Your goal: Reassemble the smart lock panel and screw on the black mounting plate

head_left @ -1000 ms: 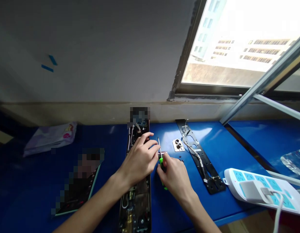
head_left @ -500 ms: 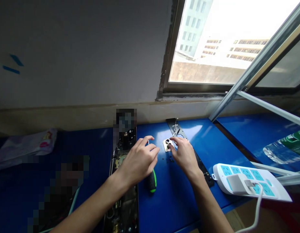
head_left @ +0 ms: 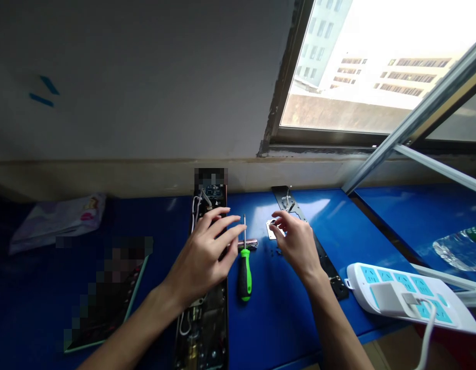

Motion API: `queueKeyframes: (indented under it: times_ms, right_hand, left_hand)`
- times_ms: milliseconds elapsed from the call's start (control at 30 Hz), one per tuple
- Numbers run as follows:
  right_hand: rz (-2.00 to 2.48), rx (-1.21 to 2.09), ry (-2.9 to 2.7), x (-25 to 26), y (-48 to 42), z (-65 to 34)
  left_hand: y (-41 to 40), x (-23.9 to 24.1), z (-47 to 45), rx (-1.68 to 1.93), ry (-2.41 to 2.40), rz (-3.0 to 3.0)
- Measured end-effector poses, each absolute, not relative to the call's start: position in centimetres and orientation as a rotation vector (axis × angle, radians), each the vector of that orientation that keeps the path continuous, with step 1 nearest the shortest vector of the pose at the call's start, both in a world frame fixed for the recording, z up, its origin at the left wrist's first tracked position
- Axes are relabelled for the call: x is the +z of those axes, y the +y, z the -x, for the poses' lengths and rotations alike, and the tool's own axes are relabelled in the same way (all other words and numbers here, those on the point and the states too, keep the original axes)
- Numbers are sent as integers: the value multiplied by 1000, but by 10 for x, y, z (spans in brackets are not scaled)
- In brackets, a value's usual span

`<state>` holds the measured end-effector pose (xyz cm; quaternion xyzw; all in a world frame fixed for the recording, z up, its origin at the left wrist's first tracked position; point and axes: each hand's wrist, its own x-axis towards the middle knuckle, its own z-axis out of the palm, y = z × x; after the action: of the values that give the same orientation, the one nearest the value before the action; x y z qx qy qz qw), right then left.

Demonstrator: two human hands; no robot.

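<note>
Screwdriver [head_left: 245,275]: a second ago its handle was in the right hand [head_left: 297,244]; now it lies on the blue counter [head_left: 269,318], green-and-black grip toward the wearer, tip toward the wall, probably put down to free the fingers

Right hand: moved across to the square metal plate [head_left: 272,232], thumb and fingertips bent close over its dark middle part; whether they pinch it or only touch it, I cannot tell

Square metal plate: on the counter, right of the screwdriver and beside a long black mounting plate [head_left: 338,288] with cut-outs

Left hand [head_left: 213,246]: well apart from the right, fingers loosely spread above the long open housing [head_left: 207,329], tips near the screwdriver's shaft, nothing visible in its grasp; perhaps it steadies the housing, but contact is hidden

Long open housing: straight in front of the wearer, wires and brass-coloured parts showing, perhaps laid open side up for access

Loose dark bits [head_left: 278,252]: just below the square metal plate, likely screws grouped to avoid losing them

Power strip [head_left: 463,311]: at right, a white adapter [head_left: 392,298] plugged in

Writing: the bottle [head_left: 456,252] has a green label and the soft packet [head_left: 53,223] a pink print, both unreadable; no brand can be made out
</note>
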<state>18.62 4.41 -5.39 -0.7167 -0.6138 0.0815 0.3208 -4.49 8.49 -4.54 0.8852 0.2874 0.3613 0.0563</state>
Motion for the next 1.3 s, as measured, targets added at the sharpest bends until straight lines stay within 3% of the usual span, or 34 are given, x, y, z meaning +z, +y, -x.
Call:
queueKeyframes:
  times_ms: [200,467,1300]
  right_hand:
    - [1558,232,-1668,-26,35,-146]
    - [1338,274,-1802,-26,41,-94]
    - [1429,249,-2035,-36,33,-73]
  left_hand:
    - [82,-66,87,1269,1250,-2345]
    - [71,-95,111,1190,1274,-1957]
    - [55,-89,105,1180,1172,-1907]
